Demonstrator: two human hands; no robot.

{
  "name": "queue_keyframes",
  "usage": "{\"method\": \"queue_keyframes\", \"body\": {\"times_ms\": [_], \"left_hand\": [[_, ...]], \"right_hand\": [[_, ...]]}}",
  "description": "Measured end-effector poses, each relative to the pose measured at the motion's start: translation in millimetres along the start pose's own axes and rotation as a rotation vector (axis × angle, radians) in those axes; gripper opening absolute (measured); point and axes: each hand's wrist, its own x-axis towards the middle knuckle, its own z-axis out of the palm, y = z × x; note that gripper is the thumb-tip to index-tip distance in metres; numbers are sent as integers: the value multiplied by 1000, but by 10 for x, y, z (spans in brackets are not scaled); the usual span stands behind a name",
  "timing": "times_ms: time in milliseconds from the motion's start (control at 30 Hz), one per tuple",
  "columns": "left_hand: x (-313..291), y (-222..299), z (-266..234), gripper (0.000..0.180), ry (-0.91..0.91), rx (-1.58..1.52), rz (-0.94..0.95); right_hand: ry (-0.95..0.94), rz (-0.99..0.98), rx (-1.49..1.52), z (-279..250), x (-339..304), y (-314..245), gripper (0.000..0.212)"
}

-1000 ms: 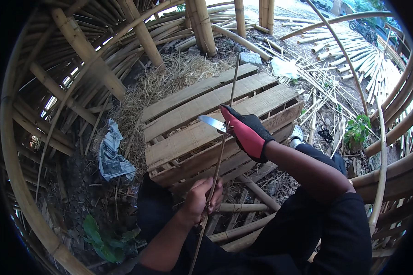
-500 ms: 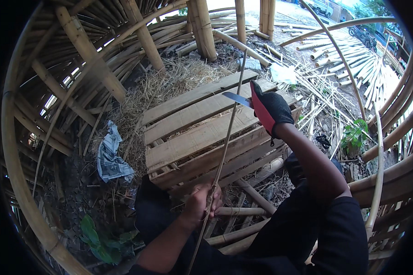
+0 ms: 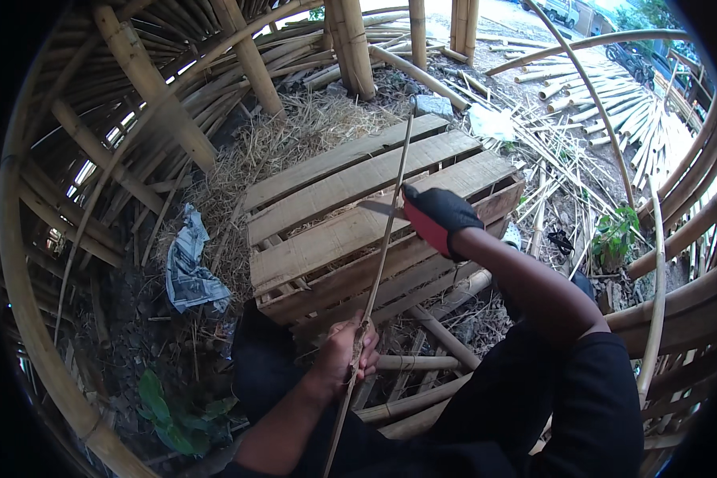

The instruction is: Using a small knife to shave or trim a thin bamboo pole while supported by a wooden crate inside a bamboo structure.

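A long thin bamboo strip (image 3: 382,275) slants from my lap up over a slatted wooden crate (image 3: 319,255). My bare left hand (image 3: 345,356) is closed round its lower part, with a scrap of cloth or fibre between palm and strip; I cannot tell which. My right hand (image 3: 442,221), in a red and black glove, is closed on a knife whose handle is hidden in the grip. The knife blade (image 3: 380,209) points left and crosses the strip above the crate's slats, touching it or very near it.
Crumpled newspaper (image 3: 190,267) lies left of the crate, beside dry shavings (image 3: 295,143). Bamboo posts (image 3: 350,56) stand behind. Cut bamboo poles (image 3: 581,88) are spread at the far right. A green plant (image 3: 613,235) grows on the right, and bamboo pieces (image 3: 418,362) lie under the crate.
My right hand has moved down and toward me along the strip with the knife. The strip's upper end has tipped a little to the left and lower. My left hand keeps its hold.
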Motion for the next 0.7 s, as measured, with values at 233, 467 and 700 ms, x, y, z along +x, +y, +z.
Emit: {"method": "queue_keyframes", "body": {"times_ms": [233,467,700], "left_hand": [[-18,-16,49,46,-21,-17,-38],[-9,19,46,46,-33,-24,-64],[10,36,52,45,-34,-49,-85]], "right_hand": [[115,-110,-110,197,94,66,66],[134,-78,-68,280,-223,-85,65],[48,-97,-52,203,-41,44,73]]}}
